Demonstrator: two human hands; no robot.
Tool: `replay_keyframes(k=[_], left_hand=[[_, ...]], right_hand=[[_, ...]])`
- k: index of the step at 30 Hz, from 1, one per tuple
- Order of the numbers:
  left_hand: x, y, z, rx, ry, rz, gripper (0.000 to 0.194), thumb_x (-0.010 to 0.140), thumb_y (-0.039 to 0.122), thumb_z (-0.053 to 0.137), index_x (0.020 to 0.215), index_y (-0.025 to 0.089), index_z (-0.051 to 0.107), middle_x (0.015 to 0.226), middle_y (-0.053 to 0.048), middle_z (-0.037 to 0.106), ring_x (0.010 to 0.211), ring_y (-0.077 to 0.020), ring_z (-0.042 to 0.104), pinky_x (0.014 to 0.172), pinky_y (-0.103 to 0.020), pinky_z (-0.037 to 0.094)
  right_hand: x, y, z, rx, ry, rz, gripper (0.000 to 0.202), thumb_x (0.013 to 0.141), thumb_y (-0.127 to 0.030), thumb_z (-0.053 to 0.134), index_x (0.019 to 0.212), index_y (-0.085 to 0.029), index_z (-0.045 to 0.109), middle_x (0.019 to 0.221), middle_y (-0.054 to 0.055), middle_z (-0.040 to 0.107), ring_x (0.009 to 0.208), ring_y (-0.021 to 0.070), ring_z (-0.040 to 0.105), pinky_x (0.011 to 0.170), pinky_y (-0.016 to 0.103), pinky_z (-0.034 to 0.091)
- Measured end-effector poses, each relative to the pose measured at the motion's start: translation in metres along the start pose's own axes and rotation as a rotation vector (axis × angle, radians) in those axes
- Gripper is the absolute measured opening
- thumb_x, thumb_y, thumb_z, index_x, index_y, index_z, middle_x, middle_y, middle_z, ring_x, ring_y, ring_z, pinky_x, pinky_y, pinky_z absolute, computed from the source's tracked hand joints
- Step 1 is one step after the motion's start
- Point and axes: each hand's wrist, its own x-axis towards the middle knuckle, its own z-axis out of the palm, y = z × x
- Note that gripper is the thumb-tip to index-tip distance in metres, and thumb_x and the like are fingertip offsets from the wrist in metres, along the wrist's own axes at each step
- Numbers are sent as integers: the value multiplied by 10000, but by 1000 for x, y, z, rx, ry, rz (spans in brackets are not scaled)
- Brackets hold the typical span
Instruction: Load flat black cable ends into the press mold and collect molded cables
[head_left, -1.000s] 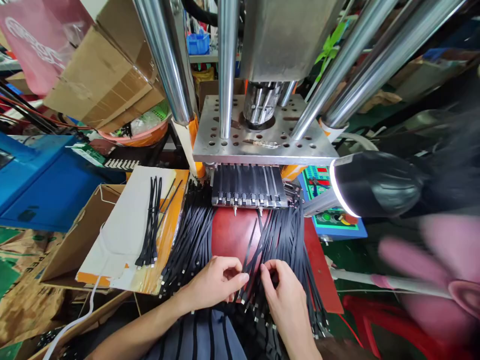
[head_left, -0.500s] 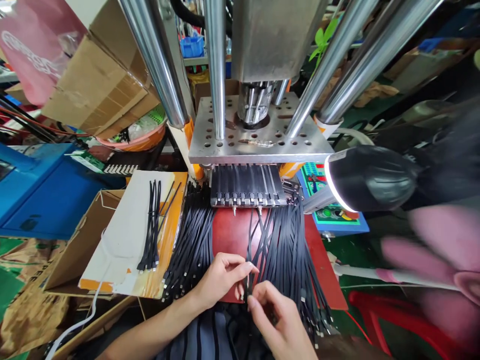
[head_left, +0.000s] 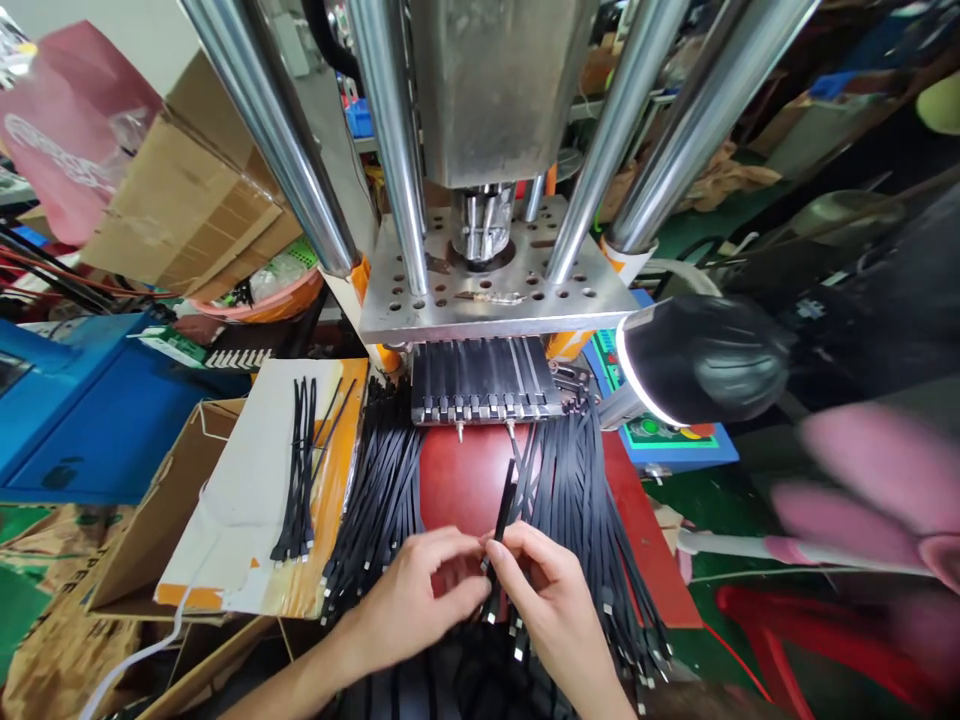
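A flat black cable (head_left: 505,500) stands up from between my two hands, over the front of the red board. My right hand (head_left: 555,590) pinches it between thumb and fingers. Closed around its lower part, my left hand (head_left: 424,595) meets the right fingertips, which partly hide the grip. Small metal-ended plugs show just below the fingers; I cannot tell which belong to the held cable. Bundles of black cables (head_left: 574,500) lie to the right of my hands, and more cables (head_left: 382,465) lie to the left. Beyond them, a black fixture (head_left: 484,380) holds several cables side by side.
A steel press plate (head_left: 495,310) with upright rods hangs over the fixture. A ring-lit lamp (head_left: 705,355) reaches in from the right, above a blue control box (head_left: 705,450). At left, a cardboard sheet (head_left: 240,500) bears a few cables. A pink fan (head_left: 862,490) is at far right.
My hands have come together at the cable, and its upper end now points up above my fingers. My left hand has dropped lower. The whole view has shifted slightly.
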Motion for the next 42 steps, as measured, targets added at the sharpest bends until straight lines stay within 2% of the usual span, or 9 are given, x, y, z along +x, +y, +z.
replay_keyframes(k=[3, 6, 12, 17, 25, 28, 31, 36, 42], left_hand=[[22, 17, -20, -47, 123, 126, 269, 941, 345, 675, 1126, 161, 739, 970, -60, 715, 822, -165, 661, 739, -254, 517], [42, 33, -33, -20, 125, 241, 218, 959, 335, 672, 964, 145, 779, 902, -58, 729, 814, -163, 669, 751, -256, 511], [49, 42, -31, 7, 100, 310, 217, 987, 276, 656, 915, 152, 818, 903, -60, 792, 839, -168, 722, 772, -249, 527], [46, 40, -28, -10, 157, 371, 184, 976, 233, 671, 927, 156, 831, 925, -67, 817, 858, -166, 757, 807, -236, 549], [46, 43, -24, -79, 144, 426, 174, 954, 240, 693, 893, 140, 823, 832, -70, 775, 742, -149, 716, 695, -228, 542], [49, 47, -28, -78, 174, 416, 194, 956, 252, 682, 863, 128, 799, 781, -48, 732, 649, -120, 663, 629, -222, 508], [67, 53, -38, -76, 245, 381, 224, 959, 301, 678, 846, 134, 773, 717, -10, 657, 578, -102, 600, 571, -223, 465], [134, 53, -54, 76, 352, 440, 244, 966, 310, 648, 806, 150, 739, 682, 14, 615, 564, -107, 579, 579, -235, 463], [205, 46, -55, 317, 477, 440, 214, 968, 209, 599, 776, 152, 674, 648, -2, 658, 607, -145, 654, 691, -273, 546]], right_hand=[[-6, 8, 2, -51, -32, -57, 297, 1015, -397, 594, 843, -190, 718, 757, 19, 619, 649, 136, 557, 589, 241, 459], [-10, 12, 5, -111, -38, -107, 277, 1016, -361, 599, 847, -194, 741, 743, 21, 640, 655, 143, 578, 609, 241, 472], [-13, 21, -5, -163, 110, -189, 195, 1011, -284, 609, 963, -209, 783, 843, 38, 690, 802, 169, 683, 751, 240, 544], [-5, 20, -23, -66, 91, -214, 224, 1005, -257, 621, 1163, -264, 780, 763, -8, 627, 570, 109, 588, 539, 213, 474], [10, 7, -10, -96, 32, -258, 181, 983, -276, 650, 837, -207, 730, 738, 1, 599, 656, 134, 553, 604, 243, 440], [3, 19, 0, -119, 0, -186, 270, 1002, -328, 616, 766, -200, 643, 726, -9, 560, 657, 131, 519, 606, 246, 406], [-10, 29, 0, -150, -163, -48, 343, 1013, -382, 589, 724, -197, 587, 708, -18, 542, 643, 128, 510, 597, 244, 388], [11, -3, -53, -291, -387, -44, 353, 1019, -424, 580, 747, -200, 596, 743, -3, 589, 714, 150, 545, 671, 258, 411], [126, -43, -123, -375, -169, -215, 459, 928, -565, 671, 661, -216, 538, 678, -13, 516, 661, 155, 468, 626, 293, 375]])
